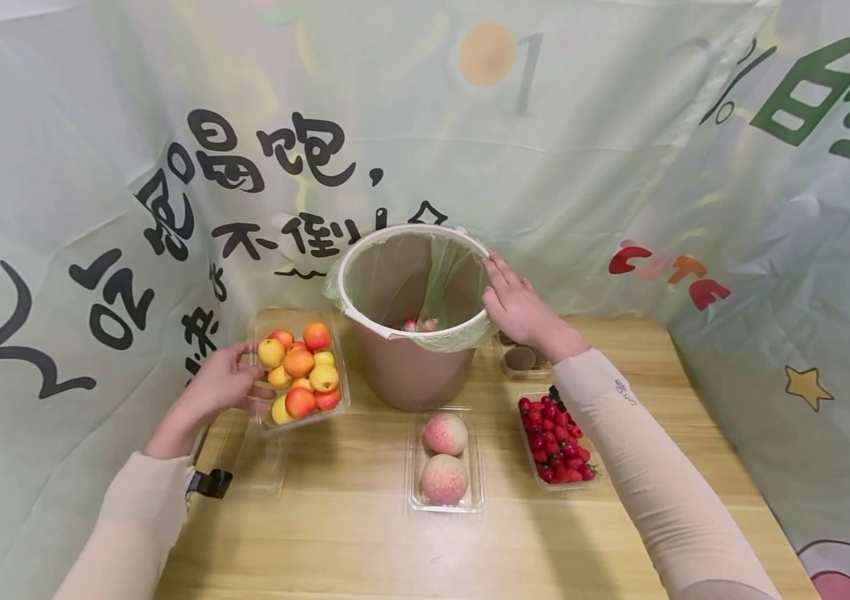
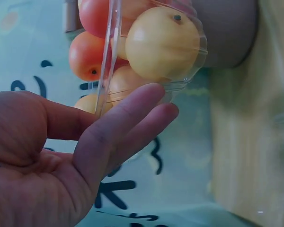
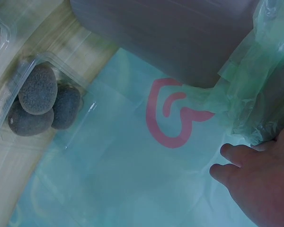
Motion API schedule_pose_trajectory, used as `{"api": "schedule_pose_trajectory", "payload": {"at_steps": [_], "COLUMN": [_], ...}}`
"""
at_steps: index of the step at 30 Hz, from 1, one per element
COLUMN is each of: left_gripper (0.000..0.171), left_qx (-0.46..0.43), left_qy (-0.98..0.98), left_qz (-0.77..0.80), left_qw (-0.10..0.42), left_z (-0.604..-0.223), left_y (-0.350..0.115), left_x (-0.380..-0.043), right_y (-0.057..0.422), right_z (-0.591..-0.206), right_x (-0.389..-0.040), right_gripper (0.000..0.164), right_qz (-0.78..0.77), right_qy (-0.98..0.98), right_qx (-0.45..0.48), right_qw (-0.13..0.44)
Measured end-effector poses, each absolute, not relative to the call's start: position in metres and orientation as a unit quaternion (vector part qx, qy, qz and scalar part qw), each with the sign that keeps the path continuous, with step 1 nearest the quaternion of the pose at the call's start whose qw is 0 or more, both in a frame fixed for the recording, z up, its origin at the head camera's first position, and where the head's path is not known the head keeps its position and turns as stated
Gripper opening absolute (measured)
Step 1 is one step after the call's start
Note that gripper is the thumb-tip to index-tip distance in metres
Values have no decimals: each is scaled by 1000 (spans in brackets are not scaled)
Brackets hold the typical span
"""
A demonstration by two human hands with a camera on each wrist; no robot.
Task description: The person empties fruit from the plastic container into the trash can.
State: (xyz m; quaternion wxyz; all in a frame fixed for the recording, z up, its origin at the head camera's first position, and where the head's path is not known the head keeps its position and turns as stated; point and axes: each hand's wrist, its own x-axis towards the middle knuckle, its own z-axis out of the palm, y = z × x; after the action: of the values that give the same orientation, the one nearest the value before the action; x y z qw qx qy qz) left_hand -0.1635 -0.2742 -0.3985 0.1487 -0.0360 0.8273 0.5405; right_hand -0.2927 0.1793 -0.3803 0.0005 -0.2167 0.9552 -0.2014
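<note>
A clear fruit box (image 1: 344,387) is being pinched at its side edge by the left grip (image 1: 226,379), beside the bin (image 1: 417,375).
Thin, slippery plastic is probably being strained by the heavy fruit (image 1: 299,362); a hold under the base is being advised. On the bin, the right grip (image 1: 521,307) is being rested, nearly straight.

Can see peaches (image 1: 444,480) in a tray (image 1: 474,493) on the table (image 1: 365,533), berries (image 1: 556,446) to their right, kiwis (image 3: 38,90) behind the berries, and lettered cloth (image 1: 582,183) beyond
</note>
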Motion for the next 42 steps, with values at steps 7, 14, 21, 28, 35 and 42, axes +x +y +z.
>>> {"api": "schedule_pose_trajectory", "payload": {"at_steps": [7, 14, 21, 28, 35, 42], "left_gripper": [60, 49, 50, 57, 60, 55], "left_qx": [-36, -24, -26, -32, -30, -21], "left_qy": [820, 831, 836, 842, 835, 842], "left_qz": [552, 542, 534, 518, 530, 523], "left_qw": [146, 118, 124, 144, 147, 131], "left_z": [-369, -347, -323, -300, -287, -280], "left_y": [-275, -276, -275, -265, -246, -225], "left_x": [-175, -185, -203, -225, -246, -264], "right_y": [180, 180, 179, 179, 178, 178], "right_z": [-380, -380, -379, -378, -378, -376], "right_x": [-291, -291, -291, -290, -291, -289], "right_gripper": [70, 69, 70, 70, 70, 69], "right_qz": [-205, -207, -205, -201, -202, -201], "right_qy": [955, 954, 955, 955, 955, 956], "right_qx": [-215, -215, -216, -217, -217, -215], "right_qw": [2, 4, 7, 6, 7, 9]}}
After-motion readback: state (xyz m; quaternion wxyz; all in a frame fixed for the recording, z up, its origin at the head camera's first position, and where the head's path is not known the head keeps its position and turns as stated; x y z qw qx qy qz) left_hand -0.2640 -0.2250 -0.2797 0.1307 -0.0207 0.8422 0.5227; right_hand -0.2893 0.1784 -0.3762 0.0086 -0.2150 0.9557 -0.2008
